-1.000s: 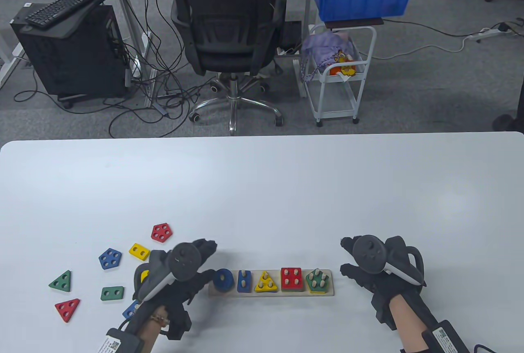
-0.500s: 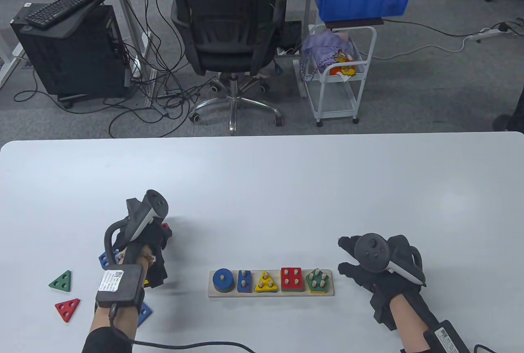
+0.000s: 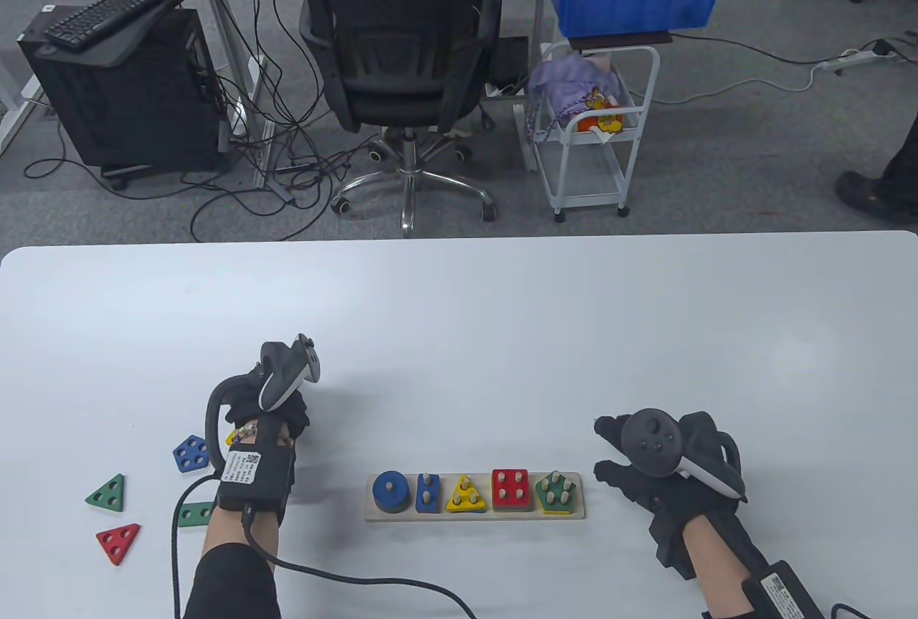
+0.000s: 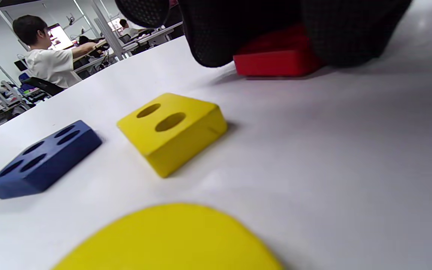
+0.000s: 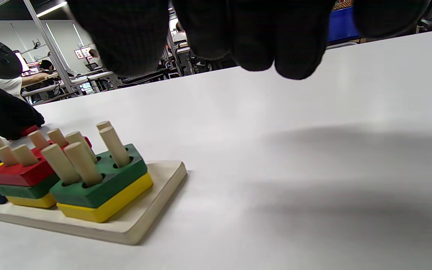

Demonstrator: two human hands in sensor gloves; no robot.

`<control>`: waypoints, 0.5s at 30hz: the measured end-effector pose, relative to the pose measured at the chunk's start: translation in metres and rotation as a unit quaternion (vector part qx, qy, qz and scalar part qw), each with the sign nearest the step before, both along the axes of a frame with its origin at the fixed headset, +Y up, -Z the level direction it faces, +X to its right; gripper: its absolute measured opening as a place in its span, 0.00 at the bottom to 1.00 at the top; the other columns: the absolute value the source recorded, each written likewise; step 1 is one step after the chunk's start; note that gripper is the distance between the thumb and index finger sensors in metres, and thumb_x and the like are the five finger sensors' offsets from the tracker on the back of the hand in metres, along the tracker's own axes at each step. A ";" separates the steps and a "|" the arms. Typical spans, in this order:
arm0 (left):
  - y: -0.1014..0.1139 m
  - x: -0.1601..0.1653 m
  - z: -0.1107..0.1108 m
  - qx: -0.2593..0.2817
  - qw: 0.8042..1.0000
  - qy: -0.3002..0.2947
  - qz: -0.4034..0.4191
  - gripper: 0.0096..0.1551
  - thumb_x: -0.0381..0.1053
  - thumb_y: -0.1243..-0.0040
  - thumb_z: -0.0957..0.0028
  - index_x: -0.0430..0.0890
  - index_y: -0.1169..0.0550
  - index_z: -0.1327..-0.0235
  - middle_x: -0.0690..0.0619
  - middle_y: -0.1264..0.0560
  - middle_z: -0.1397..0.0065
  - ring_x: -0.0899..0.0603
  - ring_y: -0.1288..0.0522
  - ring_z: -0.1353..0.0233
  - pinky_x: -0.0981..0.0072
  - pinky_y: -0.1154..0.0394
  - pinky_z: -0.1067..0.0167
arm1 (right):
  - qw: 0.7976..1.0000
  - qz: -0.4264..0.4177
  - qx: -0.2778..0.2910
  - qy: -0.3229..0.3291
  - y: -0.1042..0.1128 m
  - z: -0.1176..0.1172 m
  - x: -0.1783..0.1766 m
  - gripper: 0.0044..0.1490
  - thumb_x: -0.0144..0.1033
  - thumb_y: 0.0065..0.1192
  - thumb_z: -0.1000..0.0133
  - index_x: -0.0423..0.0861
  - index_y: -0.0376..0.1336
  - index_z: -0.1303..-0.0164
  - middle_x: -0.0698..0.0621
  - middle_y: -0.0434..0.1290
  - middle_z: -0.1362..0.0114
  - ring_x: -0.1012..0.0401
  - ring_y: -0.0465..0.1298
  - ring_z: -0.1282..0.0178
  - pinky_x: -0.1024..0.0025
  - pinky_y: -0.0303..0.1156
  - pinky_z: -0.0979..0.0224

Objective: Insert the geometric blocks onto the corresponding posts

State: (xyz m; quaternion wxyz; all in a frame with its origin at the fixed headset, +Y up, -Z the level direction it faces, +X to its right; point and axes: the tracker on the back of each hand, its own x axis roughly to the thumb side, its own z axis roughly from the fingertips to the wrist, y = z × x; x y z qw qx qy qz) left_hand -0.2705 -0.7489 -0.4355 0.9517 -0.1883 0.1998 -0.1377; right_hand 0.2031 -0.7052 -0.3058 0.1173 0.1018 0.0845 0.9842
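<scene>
The wooden peg board (image 3: pixel 574 513) lies near the table's front edge. It holds a blue disc (image 3: pixel 391 490), a blue rectangle (image 3: pixel 428 491), a yellow triangle (image 3: pixel 467 495), a red square (image 3: pixel 510 488) and a green pentagon (image 3: pixel 556 491). My left hand (image 3: pixel 283 404) is left of the board and covers the red pentagon block. In the left wrist view my fingers (image 4: pixel 208 41) grip this red block (image 4: pixel 276 60) on both sides, and it sits on the table. My right hand (image 3: pixel 609 447) rests open and empty just right of the board.
Loose blocks lie left of my left hand: a blue pentagon (image 3: pixel 192 452), a yellow two-hole rectangle (image 4: pixel 173 131), a green triangle (image 3: pixel 107 493), a red triangle (image 3: pixel 118 542) and a green block (image 3: pixel 193 513) partly hidden by my forearm. A blurred yellow disc (image 4: pixel 171 240) lies close under the wrist camera.
My left hand has left the board's left end, moved up and left to the red pentagon block, and closed on it. My right hand has stayed put.
</scene>
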 end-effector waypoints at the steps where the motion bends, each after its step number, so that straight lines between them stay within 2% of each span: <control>1: 0.004 0.003 0.002 0.012 1.000 -0.012 0.018 0.39 0.60 0.32 0.58 0.63 0.31 0.30 0.62 0.30 0.21 0.51 0.27 0.23 0.46 0.37 0.22 | 1.000 0.001 0.002 0.000 0.000 0.000 0.000 0.41 0.51 0.65 0.46 0.45 0.60 0.24 0.38 0.66 0.22 0.39 0.71 0.27 0.27 0.62 0.31; 6: 0.027 0.034 0.018 0.051 0.991 -0.083 0.095 0.40 0.62 0.32 0.59 0.63 0.32 0.29 0.61 0.30 0.21 0.51 0.26 0.24 0.48 0.35 0.23 | 0.999 0.004 0.040 0.022 0.002 0.004 -0.017 0.42 0.51 0.65 0.46 0.45 0.59 0.24 0.38 0.65 0.22 0.39 0.70 0.27 0.27 0.62 0.31; 9: 0.047 0.062 0.032 0.072 0.971 -0.131 0.187 0.41 0.62 0.33 0.59 0.63 0.32 0.29 0.60 0.30 0.21 0.51 0.26 0.24 0.48 0.35 0.23 | 0.997 -0.004 0.054 0.051 0.006 0.009 -0.031 0.42 0.51 0.64 0.46 0.45 0.60 0.24 0.40 0.67 0.23 0.40 0.72 0.28 0.28 0.63 0.31; 11: 0.057 0.082 0.042 0.074 0.951 -0.161 0.254 0.41 0.63 0.33 0.59 0.63 0.32 0.29 0.60 0.30 0.21 0.51 0.26 0.25 0.49 0.34 0.24 | 0.995 -0.021 0.062 0.070 0.008 0.012 -0.039 0.41 0.52 0.64 0.46 0.45 0.60 0.24 0.40 0.68 0.23 0.41 0.73 0.28 0.29 0.64 0.32; 15: 0.070 0.130 0.070 0.045 0.887 -0.220 0.403 0.41 0.63 0.33 0.58 0.62 0.33 0.28 0.60 0.30 0.21 0.50 0.25 0.25 0.49 0.34 0.24 | 0.986 -0.074 0.109 0.100 0.016 0.022 -0.058 0.43 0.52 0.64 0.46 0.44 0.58 0.23 0.39 0.67 0.23 0.42 0.74 0.30 0.30 0.66 0.32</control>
